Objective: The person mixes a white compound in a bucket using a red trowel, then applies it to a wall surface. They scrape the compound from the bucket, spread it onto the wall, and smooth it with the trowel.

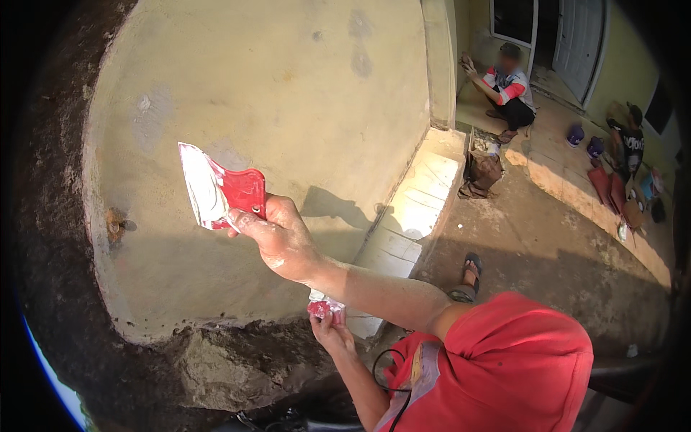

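Observation:
My right hand (284, 243) is closed round a red plastic putty scraper (243, 190), held out in front of a pale yellow plastered wall (288, 101). White paste coats the scraper's wide blade, and whitish smears mark my fingers. Lower down, close to my body, my left hand (332, 335) grips a second red scraper (317, 309) that also carries white paste; part of it is covered by my fingers. The first scraper looks apart from the wall, which has several greyish patches (151, 108). My right arm's shadow falls on the plaster.
A tiled ledge (403, 223) runs along the wall's edge. Rough soil and stone (237, 367) lie at its foot. Beyond, one person (512, 93) crouches and another (630, 144) is at the far right. A brown sack (484, 173) and purple caps (574, 135) are on the ground.

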A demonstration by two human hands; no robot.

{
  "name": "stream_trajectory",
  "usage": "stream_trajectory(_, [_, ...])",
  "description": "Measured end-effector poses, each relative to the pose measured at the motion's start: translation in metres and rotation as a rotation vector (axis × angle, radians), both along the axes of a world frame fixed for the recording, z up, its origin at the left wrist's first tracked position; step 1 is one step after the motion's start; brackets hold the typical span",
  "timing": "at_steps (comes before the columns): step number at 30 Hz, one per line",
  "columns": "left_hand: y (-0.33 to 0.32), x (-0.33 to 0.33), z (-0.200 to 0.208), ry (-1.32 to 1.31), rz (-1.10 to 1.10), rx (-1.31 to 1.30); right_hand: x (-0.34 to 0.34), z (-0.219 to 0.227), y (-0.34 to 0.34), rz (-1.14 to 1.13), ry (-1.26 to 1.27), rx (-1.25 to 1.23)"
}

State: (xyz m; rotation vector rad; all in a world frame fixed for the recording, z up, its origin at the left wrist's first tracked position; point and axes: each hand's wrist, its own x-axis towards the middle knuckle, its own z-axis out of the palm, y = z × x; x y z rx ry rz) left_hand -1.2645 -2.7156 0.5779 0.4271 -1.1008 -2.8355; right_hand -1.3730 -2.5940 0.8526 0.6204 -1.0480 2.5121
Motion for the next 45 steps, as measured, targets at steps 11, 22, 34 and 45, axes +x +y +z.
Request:
stream_trajectory(11, [0.119, -0.042, 0.017, -0.007, -0.316, 0.028, 0.175, -0.199, 0.238, -0.278, -0.687, -0.300])
stream_trajectory(22, [0.344, -0.087, 0.038, 0.014, -0.676, 0.005, 0.161, -0.184, 0.411, -0.531, -0.595, -0.225])
stream_trajectory(34, [0.503, -0.123, 0.088, 0.031, -0.638, 0.032, 0.100, -0.122, 0.608, -0.565, -0.629, 0.136])
stream_trajectory(45, [0.559, -0.167, 0.145, 0.062, -0.579, 0.003, 0.073, -0.040, 0.633, -0.778, -0.283, 1.367])
